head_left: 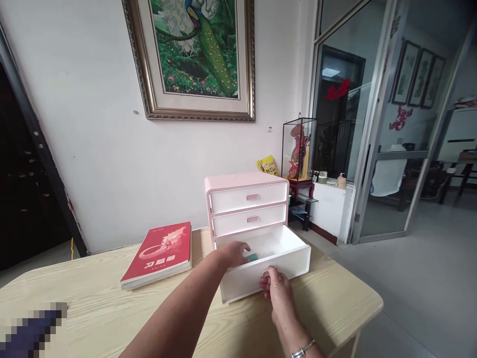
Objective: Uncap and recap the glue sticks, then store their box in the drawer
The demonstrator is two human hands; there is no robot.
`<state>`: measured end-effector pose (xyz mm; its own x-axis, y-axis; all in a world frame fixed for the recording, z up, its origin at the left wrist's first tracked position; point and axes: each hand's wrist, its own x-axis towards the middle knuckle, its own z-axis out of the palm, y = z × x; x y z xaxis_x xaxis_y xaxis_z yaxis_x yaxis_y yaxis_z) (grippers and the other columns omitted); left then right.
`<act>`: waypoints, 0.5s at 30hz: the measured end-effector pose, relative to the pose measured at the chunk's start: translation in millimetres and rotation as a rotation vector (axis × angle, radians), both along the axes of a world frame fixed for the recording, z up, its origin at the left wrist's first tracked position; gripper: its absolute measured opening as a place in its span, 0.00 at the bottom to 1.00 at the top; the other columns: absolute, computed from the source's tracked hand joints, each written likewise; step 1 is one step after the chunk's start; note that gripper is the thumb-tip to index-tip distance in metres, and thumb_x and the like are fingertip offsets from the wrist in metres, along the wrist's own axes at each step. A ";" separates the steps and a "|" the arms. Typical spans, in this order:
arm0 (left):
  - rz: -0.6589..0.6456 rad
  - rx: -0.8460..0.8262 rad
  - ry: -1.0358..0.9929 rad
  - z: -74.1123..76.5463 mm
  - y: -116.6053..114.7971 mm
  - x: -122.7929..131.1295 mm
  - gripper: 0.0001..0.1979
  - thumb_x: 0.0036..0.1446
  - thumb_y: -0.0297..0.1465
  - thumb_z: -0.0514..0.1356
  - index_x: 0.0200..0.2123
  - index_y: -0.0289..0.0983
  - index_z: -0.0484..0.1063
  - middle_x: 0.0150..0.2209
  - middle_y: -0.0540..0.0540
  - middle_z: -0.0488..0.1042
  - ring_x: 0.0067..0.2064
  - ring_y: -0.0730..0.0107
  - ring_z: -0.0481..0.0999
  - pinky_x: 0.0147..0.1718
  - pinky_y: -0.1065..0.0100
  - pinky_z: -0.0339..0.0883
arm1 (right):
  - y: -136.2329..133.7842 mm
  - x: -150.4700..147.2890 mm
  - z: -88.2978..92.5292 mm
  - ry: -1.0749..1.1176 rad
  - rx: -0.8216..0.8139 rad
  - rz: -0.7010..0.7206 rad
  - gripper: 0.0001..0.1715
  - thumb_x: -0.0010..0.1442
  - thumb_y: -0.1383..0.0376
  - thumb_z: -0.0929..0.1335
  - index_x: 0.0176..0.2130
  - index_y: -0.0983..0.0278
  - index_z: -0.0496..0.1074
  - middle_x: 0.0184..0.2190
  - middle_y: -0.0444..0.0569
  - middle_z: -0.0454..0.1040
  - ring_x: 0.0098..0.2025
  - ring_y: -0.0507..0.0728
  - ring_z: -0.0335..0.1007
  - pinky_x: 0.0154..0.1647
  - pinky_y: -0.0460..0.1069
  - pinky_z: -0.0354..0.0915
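A pink desktop drawer cabinet (244, 177) with white drawers stands on the wooden table. Its bottom drawer (298, 254) is pulled out towards me. My left hand (234, 253) reaches over the drawer's left side into it, fingers curved and apart. Right by its fingertips, low in the drawer, lies a small green object (252, 257), partly hidden by the hand and the drawer front. My right hand (278, 291) is at the front of this drawer, with thumb and fingers closed on its handle (267, 272).
A thick red book (160, 251) lies on the wooden table (93, 278) left of the cabinet. Behind the cabinet are a yellow packet (268, 165) and a glass display case (299, 149) with a figure. The table's rounded right edge drops to the floor.
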<state>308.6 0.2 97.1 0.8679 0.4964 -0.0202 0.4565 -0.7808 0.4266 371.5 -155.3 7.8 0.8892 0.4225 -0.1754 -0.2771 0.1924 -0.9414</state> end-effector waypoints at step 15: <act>0.295 0.198 -0.593 -44.4 -22.4 -203.6 0.15 0.62 0.41 0.52 0.40 0.43 0.77 0.44 0.46 0.79 0.40 0.64 0.79 0.34 0.70 0.74 | 10.8 7.9 -13.8 0.041 0.141 0.080 0.28 0.48 0.44 0.72 0.34 0.64 0.69 0.24 0.45 0.75 0.28 0.54 0.75 0.22 0.44 0.65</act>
<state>104.9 -22.3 52.7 0.5321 0.6590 0.5316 0.3952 -0.7485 0.5325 379.4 -144.5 -6.0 0.8450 0.5148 -0.1447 -0.3344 0.2976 -0.8942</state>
